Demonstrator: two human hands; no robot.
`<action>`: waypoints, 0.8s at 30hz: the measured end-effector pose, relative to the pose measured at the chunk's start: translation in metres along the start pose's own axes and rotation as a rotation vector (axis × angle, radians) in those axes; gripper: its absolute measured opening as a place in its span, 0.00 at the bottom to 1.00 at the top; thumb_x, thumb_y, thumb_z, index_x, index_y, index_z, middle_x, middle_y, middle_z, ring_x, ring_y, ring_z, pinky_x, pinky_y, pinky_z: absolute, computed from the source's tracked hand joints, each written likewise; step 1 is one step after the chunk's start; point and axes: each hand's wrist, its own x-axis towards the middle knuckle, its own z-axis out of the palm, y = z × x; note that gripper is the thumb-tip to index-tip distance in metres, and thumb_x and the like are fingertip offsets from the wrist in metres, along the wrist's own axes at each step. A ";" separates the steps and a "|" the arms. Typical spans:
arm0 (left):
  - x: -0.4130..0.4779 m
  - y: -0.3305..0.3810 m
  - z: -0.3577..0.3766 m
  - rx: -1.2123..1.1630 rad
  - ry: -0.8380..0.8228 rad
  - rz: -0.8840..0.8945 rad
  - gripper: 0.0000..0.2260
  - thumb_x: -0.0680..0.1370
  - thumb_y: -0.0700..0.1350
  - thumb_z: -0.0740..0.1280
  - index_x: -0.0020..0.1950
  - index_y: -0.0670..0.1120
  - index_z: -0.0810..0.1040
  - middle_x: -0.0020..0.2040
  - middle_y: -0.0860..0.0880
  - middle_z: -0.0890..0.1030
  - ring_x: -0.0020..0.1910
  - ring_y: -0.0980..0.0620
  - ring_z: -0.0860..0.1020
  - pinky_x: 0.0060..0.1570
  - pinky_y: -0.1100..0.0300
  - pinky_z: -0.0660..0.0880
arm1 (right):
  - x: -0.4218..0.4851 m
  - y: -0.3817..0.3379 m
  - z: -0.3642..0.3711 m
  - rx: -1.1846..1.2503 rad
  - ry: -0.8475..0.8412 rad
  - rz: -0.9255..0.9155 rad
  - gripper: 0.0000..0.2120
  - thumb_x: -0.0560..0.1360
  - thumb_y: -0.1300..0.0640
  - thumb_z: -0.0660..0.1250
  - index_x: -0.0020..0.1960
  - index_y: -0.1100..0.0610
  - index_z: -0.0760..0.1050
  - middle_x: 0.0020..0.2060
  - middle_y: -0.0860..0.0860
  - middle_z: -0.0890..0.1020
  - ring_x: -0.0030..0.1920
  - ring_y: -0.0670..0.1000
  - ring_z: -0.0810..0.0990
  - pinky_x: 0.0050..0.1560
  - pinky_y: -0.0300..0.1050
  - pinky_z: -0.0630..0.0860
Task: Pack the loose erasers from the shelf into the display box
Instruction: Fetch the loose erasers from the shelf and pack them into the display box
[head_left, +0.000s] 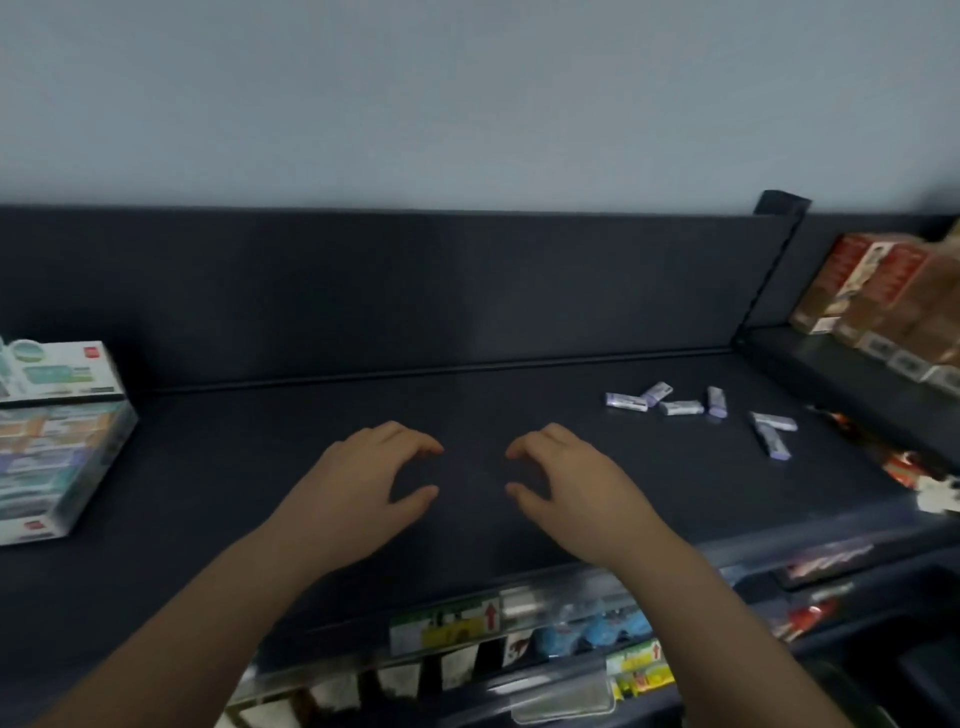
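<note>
Fingers (413, 442) of the left hand (358, 488) and right hand (576, 486): loosely curled, released, grasping nothing, over the dark shelf (467, 400). Erasers (680, 407): scattered loose on the shelf, right of the right hand. Display box (62, 457): at the shelf's left end, well apart from the erasers.

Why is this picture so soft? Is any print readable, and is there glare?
Head view: dim, even light, no glare on the dark shelf; the red-brown boxes at the right edge are smeared; print on the display box and loose erasers is too soft to read.
</note>
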 end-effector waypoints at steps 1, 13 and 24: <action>0.005 0.003 0.002 0.009 -0.007 0.005 0.18 0.77 0.57 0.63 0.67 0.59 0.69 0.62 0.62 0.72 0.62 0.60 0.70 0.63 0.55 0.70 | -0.002 0.007 -0.002 -0.002 0.004 0.009 0.17 0.77 0.46 0.64 0.64 0.48 0.71 0.57 0.45 0.72 0.56 0.49 0.74 0.53 0.48 0.76; 0.090 0.045 0.022 0.116 -0.090 0.212 0.17 0.76 0.56 0.63 0.66 0.60 0.69 0.59 0.61 0.73 0.58 0.59 0.72 0.61 0.58 0.69 | -0.005 0.071 -0.025 -0.015 0.081 0.162 0.17 0.77 0.46 0.65 0.64 0.48 0.70 0.58 0.46 0.73 0.58 0.49 0.74 0.54 0.47 0.75; 0.172 0.096 0.072 0.103 -0.156 0.247 0.18 0.76 0.57 0.64 0.65 0.59 0.69 0.59 0.60 0.73 0.58 0.59 0.72 0.61 0.56 0.70 | 0.001 0.161 -0.043 -0.028 0.096 0.238 0.18 0.76 0.47 0.65 0.65 0.49 0.70 0.62 0.45 0.71 0.59 0.51 0.75 0.53 0.49 0.75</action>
